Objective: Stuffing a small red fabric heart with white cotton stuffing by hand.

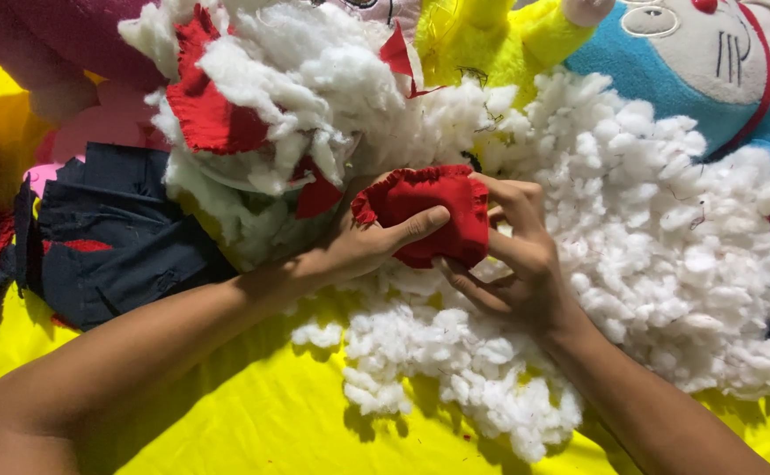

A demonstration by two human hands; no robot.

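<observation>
Fingers: left hand (363, 246) and right hand (513, 259) both pinch the red fabric pouch (425, 211).
Pouch: held just above the white stuffing heap (649, 220).
Handling: looks soft, light, squashy; best gripped at the frilled edge.
Around: yellow sheet (271, 422), dark cloth (112, 237), blue plush toy (711, 62).

- The stuffing heap (631, 229) lies on the sheet (253, 422), spreading from the middle to the right.
- The fabric pouch (425, 211) sits over the heap's left part, between the left hand (359, 246) and right hand (513, 255).
- The folded cloth (112, 237) lies to the left of the heap.
- The plush toys (693, 62) lie behind the heap.
- Fabric scraps (209, 114) lie in the stuffing behind the pouch.
</observation>
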